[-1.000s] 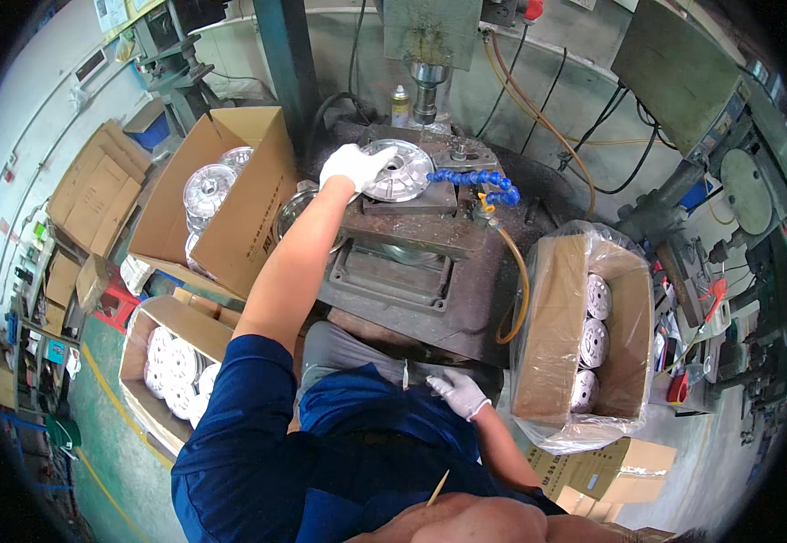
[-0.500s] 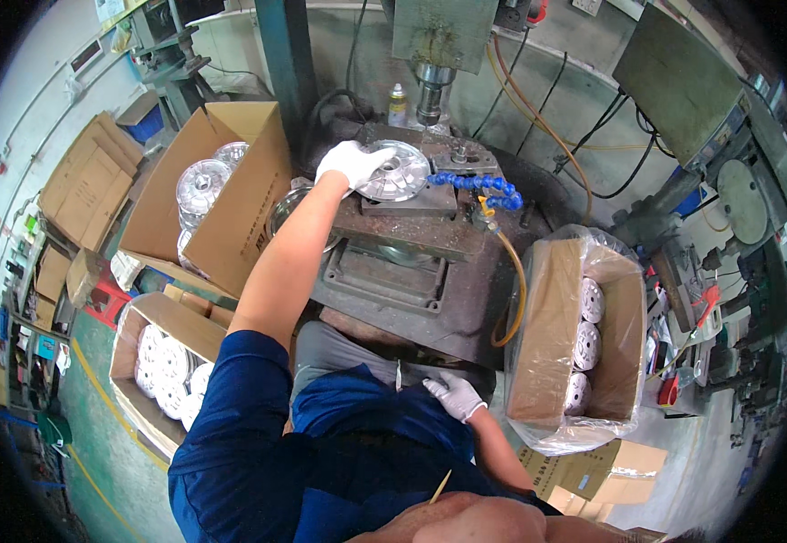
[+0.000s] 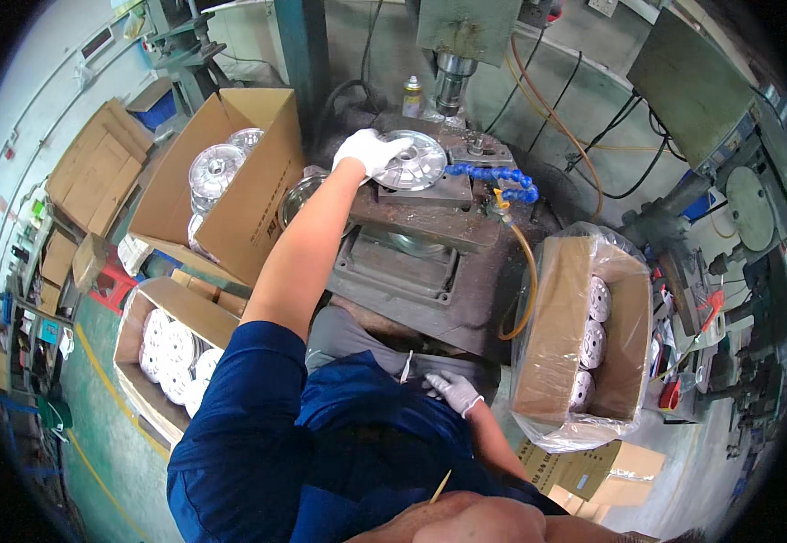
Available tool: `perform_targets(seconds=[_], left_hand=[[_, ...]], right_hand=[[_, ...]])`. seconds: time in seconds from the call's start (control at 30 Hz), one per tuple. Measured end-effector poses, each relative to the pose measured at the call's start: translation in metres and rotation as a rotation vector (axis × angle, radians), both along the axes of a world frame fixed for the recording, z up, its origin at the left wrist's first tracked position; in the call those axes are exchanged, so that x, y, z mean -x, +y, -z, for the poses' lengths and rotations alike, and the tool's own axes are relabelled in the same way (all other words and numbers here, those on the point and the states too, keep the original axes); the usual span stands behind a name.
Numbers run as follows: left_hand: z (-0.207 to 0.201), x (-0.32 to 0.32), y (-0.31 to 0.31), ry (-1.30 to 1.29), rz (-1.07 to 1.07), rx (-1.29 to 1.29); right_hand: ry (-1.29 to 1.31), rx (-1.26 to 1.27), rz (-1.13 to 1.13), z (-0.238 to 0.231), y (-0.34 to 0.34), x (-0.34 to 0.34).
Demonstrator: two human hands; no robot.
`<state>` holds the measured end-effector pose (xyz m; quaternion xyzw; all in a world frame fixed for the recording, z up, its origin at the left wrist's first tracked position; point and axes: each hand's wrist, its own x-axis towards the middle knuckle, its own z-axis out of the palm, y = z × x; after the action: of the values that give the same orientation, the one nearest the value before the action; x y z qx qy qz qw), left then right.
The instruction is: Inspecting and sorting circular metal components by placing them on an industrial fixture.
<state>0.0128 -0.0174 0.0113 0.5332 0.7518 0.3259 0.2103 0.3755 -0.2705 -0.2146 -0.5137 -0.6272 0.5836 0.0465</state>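
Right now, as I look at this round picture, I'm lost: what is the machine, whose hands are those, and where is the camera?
There's no robot: a person works bare-armed in gloves, and a wide fisheye camera on their head looks down, which bends straight edges.

In front stands a grey metal machine with an upright spindle above a dark metal worktable. Near its far side lies a round, silver metal disc. The white-gloved left hand has its fingers on the disc's left edge; whether it grips or only steadies is hard to tell. The white-gloved right hand rests at the lap.

A blue segmented hose reaches the disc's right. Brown cardboard boxes on both sides contain similar discs.
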Motion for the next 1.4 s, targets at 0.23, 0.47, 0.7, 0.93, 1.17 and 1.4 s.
perform_targets(seconds=[0.23, 0.47, 0.7, 0.93, 1.17, 1.4], left_hand=[[-0.003, -0.001, -0.003, 0.087, 0.003, 0.074], [-0.002, -0.003, -0.004, 0.052, 0.011, -0.021], [0.001, -0.003, -0.002, 0.126, -0.047, -0.023], [-0.003, -0.004, -0.006, 0.104, -0.030, 0.022], [-0.002, -0.005, -0.006, 0.092, -0.037, 0.019], [-0.005, -0.003, -0.004, 0.118, -0.010, 0.075]], right_hand=[[0.572, 0.742, 0.599, 0.044, 0.020, -0.023], [0.701, 0.779, 0.624, 0.045, 0.015, -0.032], [0.662, 0.804, 0.653, 0.041, 0.018, -0.024], [0.667, 0.800, 0.623, 0.044, 0.017, -0.027], [0.640, 0.775, 0.651, 0.046, 0.015, -0.030], [0.665, 0.793, 0.614, 0.047, 0.016, -0.029]])
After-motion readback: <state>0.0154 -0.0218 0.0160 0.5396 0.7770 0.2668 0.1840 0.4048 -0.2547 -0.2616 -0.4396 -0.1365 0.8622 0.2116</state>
